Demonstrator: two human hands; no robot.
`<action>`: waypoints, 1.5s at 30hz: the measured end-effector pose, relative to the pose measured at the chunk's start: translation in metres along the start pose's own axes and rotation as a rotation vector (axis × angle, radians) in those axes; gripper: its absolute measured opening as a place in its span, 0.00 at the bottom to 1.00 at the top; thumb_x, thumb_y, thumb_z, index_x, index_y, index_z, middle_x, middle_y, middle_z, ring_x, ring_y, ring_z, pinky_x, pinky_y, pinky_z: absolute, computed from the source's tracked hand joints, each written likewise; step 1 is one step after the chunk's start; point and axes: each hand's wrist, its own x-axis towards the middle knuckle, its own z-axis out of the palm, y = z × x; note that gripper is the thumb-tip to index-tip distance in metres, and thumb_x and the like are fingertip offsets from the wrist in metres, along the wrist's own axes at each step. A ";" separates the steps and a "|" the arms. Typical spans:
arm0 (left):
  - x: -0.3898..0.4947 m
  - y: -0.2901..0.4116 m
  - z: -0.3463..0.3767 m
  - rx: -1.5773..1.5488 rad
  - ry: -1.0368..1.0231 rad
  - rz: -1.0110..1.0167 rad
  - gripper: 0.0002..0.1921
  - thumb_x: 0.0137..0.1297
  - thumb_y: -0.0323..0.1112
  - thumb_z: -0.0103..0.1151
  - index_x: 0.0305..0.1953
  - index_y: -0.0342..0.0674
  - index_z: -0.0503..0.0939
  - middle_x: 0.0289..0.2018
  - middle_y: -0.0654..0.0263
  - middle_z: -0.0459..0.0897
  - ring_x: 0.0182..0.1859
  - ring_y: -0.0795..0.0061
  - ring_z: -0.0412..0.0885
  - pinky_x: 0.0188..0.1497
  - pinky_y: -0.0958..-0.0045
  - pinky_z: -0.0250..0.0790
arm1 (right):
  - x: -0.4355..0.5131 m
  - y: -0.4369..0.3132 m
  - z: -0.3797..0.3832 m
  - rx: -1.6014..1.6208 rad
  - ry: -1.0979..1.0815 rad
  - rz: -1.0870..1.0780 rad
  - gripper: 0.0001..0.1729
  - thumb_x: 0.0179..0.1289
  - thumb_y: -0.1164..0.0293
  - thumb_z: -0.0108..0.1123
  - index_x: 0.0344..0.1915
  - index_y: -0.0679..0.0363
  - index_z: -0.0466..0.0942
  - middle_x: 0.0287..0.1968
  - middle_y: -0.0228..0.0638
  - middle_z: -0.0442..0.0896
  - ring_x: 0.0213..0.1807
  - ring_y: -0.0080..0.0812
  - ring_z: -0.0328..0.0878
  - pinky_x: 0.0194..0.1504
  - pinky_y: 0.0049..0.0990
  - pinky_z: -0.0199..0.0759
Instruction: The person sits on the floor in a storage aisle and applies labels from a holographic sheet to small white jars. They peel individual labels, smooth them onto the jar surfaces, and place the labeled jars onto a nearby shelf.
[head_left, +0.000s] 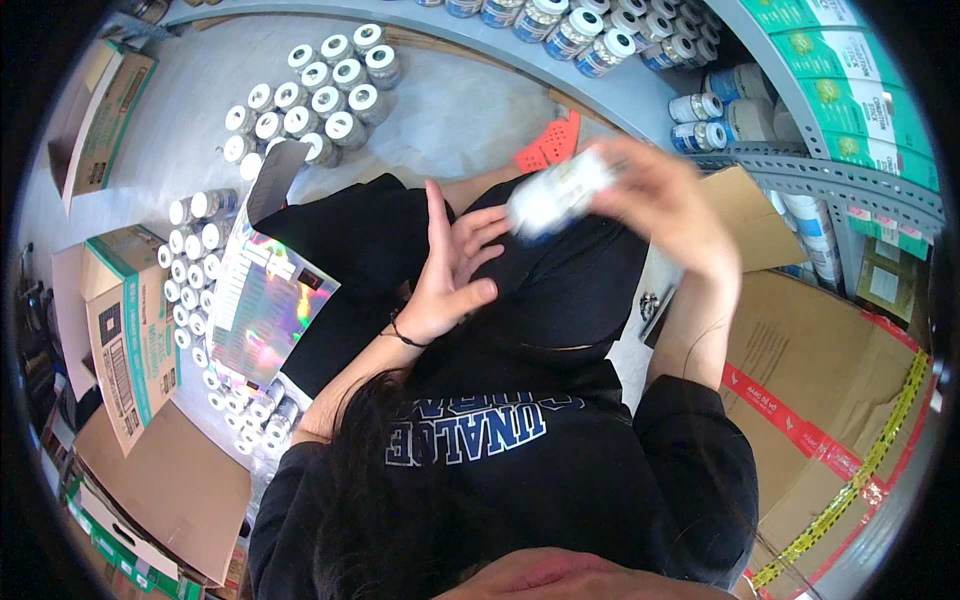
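In my right hand (656, 195) is a small jar (559, 193) with a white cap, tilted over my lap. The jar and the fingers around it are motion-blurred. My left hand (454, 281) is turned palm up with its fingers spread and nothing in it; its fingertips come close to the capped end of the jar. Whether they touch it, I cannot tell. A shiny holographic sheet (259, 330) with printed writing leans by my left leg (345, 232).
Several white-lidded jars (326, 101) stand on the floor ahead, with more (191, 262) at the left. Open cardboard boxes (124, 322) line the left side. A metal shelf (637, 90) holds jars and green cartons (840, 90). A taped cardboard box (795, 375) lies at my right.
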 end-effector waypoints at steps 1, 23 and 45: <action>-0.002 0.004 -0.005 0.047 0.026 -0.053 0.65 0.65 0.39 0.68 0.73 0.58 0.11 0.70 0.46 0.60 0.73 0.54 0.64 0.71 0.55 0.59 | 0.000 0.004 -0.013 0.186 0.200 0.007 0.25 0.66 0.67 0.68 0.59 0.65 0.76 0.46 0.39 0.87 0.43 0.25 0.84 0.45 0.25 0.78; -0.001 -0.023 -0.012 0.190 0.143 -0.064 0.45 0.70 0.23 0.54 0.79 0.48 0.37 0.65 0.52 0.70 0.63 0.65 0.73 0.62 0.68 0.69 | 0.138 0.237 -0.245 -0.768 0.600 0.548 0.28 0.58 0.57 0.73 0.50 0.68 0.83 0.44 0.47 0.86 0.41 0.37 0.87 0.41 0.34 0.78; -0.002 -0.025 -0.012 0.176 0.164 -0.089 0.43 0.69 0.21 0.55 0.78 0.48 0.43 0.64 0.53 0.71 0.63 0.66 0.73 0.66 0.66 0.66 | 0.139 0.212 -0.213 -0.218 0.643 0.496 0.42 0.56 0.55 0.76 0.59 0.76 0.72 0.45 0.51 0.86 0.35 0.38 0.89 0.32 0.32 0.79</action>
